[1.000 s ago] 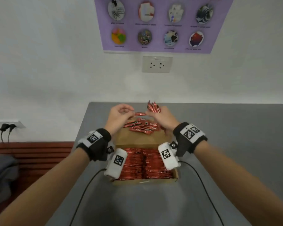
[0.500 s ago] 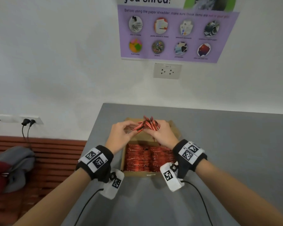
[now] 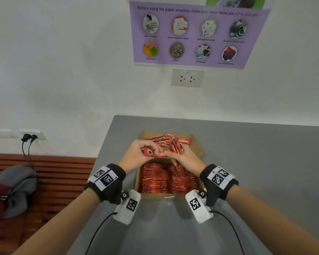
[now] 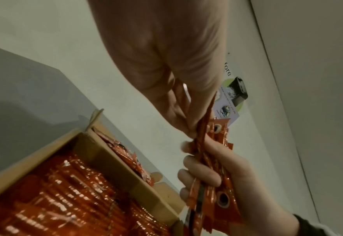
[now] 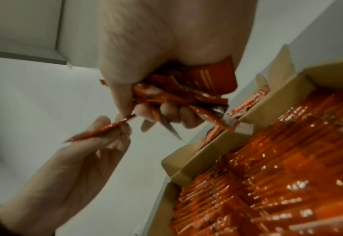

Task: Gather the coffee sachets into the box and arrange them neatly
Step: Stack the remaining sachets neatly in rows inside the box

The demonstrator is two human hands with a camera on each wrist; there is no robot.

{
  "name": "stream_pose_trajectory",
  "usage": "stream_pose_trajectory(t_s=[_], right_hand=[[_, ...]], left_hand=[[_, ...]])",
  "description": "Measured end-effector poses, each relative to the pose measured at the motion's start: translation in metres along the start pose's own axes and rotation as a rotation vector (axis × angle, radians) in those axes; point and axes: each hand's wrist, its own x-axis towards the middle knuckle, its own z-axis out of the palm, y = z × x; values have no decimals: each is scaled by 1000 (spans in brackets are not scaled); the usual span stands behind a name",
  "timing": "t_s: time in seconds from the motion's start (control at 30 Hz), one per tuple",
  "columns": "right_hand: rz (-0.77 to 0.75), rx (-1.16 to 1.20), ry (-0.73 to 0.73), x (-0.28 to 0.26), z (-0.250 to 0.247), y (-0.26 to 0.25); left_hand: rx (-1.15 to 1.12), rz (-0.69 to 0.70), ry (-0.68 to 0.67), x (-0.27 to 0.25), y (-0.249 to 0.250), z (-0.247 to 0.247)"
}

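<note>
An open cardboard box (image 3: 166, 196) sits on the grey table, packed with upright rows of red coffee sachets (image 3: 168, 179). More loose sachets (image 3: 173, 139) lie in a heap on its far flap. My right hand (image 3: 175, 157) grips a bunch of sachets (image 5: 186, 83) above the box's far end. My left hand (image 3: 151, 150) pinches one sachet (image 3: 155, 153) by its end and holds it sideways against that bunch. In the left wrist view the single sachet (image 4: 204, 121) shows edge-on between my thumb and fingers.
The grey table (image 3: 247, 162) stretches right and toward me. A white wall with a socket (image 3: 187, 78) and a purple poster (image 3: 191, 34) is close behind. A wooden bench (image 3: 63, 181) with bundled clothing (image 3: 13, 186) stands to the left.
Both hands have drawn back from the loose heap toward the box's far end. The left hand has picked one sachet and brought it to the right hand's bunch. The head view has tilted up.
</note>
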Motion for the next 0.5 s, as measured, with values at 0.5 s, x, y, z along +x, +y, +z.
stream_pose_trajectory(t_s=[0.5], right_hand=[[-13, -225, 134, 2, -7, 3]], left_hand=[[182, -293, 45, -8, -24, 2]])
